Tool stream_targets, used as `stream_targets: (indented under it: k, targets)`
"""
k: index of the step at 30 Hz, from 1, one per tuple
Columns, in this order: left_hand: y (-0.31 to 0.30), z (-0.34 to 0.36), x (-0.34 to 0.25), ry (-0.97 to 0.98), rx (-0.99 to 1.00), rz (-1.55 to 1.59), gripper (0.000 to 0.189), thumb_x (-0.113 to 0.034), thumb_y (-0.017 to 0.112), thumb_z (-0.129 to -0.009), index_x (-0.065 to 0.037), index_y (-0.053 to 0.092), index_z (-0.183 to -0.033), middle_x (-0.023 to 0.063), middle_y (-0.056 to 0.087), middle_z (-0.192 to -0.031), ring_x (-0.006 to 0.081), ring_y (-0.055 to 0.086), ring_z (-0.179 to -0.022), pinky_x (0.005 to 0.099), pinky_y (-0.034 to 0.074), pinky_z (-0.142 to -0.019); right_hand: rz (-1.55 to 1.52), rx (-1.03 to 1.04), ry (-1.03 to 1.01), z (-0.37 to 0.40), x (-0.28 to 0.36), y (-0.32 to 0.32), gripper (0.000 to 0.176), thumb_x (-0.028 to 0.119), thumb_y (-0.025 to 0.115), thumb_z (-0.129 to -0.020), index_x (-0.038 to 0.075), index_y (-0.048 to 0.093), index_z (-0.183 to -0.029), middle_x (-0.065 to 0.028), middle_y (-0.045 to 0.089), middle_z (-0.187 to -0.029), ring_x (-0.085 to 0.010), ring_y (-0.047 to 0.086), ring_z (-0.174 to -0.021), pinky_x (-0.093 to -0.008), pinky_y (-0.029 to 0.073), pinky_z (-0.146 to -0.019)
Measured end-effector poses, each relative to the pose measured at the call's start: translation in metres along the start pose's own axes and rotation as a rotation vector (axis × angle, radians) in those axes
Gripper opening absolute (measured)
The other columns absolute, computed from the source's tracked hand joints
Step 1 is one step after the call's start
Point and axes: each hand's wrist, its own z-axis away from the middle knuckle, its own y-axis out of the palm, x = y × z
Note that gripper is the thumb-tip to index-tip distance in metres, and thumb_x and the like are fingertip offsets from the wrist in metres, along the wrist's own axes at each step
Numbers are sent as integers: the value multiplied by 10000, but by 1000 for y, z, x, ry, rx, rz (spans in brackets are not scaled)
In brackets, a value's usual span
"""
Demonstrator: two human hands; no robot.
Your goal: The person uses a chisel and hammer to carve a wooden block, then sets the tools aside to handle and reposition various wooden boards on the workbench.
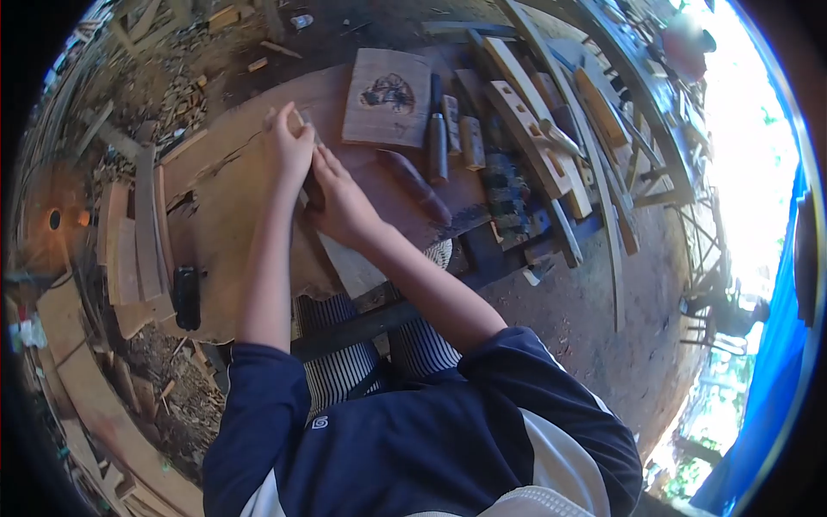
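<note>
A pale, flat wooden board (351, 265) lies slanted on the worktop, its near end toward my lap. My left hand (289, 142) is closed at its far end, thumb and fingers pinched round the wood. Close beside it, my right hand (345, 202) lies across the board with its fingers pressed together and pointing at the left hand. The right palm hides whatever is beneath it. A square wooden plaque (366, 121) with a dark carved or burnt figure sits just beyond my hands. Right of them rests a dark reddish-brown, elongated wooden piece (415, 187).
A dark-handled tool (438, 142) and short wooden blocks (471, 144) lie by the plaque. Wooden frame pieces (530, 138) crowd the right side. A black object (186, 297) stands at the worktop's left edge (233, 207). Wood scraps (181, 103) cover the ground at left.
</note>
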Motion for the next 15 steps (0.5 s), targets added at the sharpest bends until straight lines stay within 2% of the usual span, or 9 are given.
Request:
stream_targets:
  k: [3,5,7,9,10,12,14,15]
  targets:
    - [-22,57,-34,-17,45,15,476,-125,657,-854,-44,512,-1300,297,391,-1396,421,372,-1333,462,353,-1086,-33,75,75,55,21,-13,857,22,669,-684,-99,264,-1430,-349,291,-1459,-465,291,-1379,-434,291,-1149]
    - [-31,110,-63,-18,37,59,512,-65,642,-856,-53,466,-1337,298,350,-1421,434,349,-1346,476,358,-1082,-78,98,118,102,37,-22,880,22,676,-674,-91,253,-1437,-342,264,-1477,-467,265,-1393,-447,281,-1155]
    - [-42,152,-82,-81,151,32,507,-49,616,-871,-55,449,-1350,300,286,-1458,445,308,-1370,488,363,-1080,-86,120,150,144,47,-28,899,27,686,-663,-85,249,-1441,-337,246,-1488,-466,242,-1405,-462,272,-1158]
    - [-51,177,-105,-129,171,55,503,-49,611,-875,-53,447,-1351,302,284,-1462,449,301,-1373,492,354,-1086,-45,153,165,171,59,-36,924,36,696,-653,-75,237,-1447,-338,239,-1491,-460,215,-1419,-469,261,-1163]
    - [-52,183,-110,-182,194,73,500,-49,606,-878,-51,446,-1351,304,281,-1465,453,294,-1376,496,345,-1092,-43,149,171,172,59,-37,924,36,696,-653,-75,237,-1447,-338,239,-1491,-460,215,-1419,-469,261,-1163]
    - [-49,184,-109,-173,184,58,489,-53,605,-882,-46,451,-1345,307,308,-1449,455,290,-1377,498,330,-1102,-45,182,177,173,58,-39,935,32,694,-651,-76,224,-1451,-338,236,-1491,-461,207,-1421,-460,263,-1165]
    - [-43,163,-95,-163,131,26,469,-91,611,-897,-40,466,-1340,276,360,-1437,414,327,-1372,482,291,-1123,-35,182,191,148,48,-37,939,31,693,-644,-78,224,-1451,-338,245,-1487,-467,207,-1418,-451,266,-1166]
    - [-36,146,-76,-73,136,-4,493,-69,618,-881,-33,450,-1343,308,331,-1427,447,299,-1371,500,316,-1111,-26,166,150,130,40,-34,941,35,696,-640,-84,226,-1447,-337,253,-1484,-472,211,-1414,-450,266,-1166]
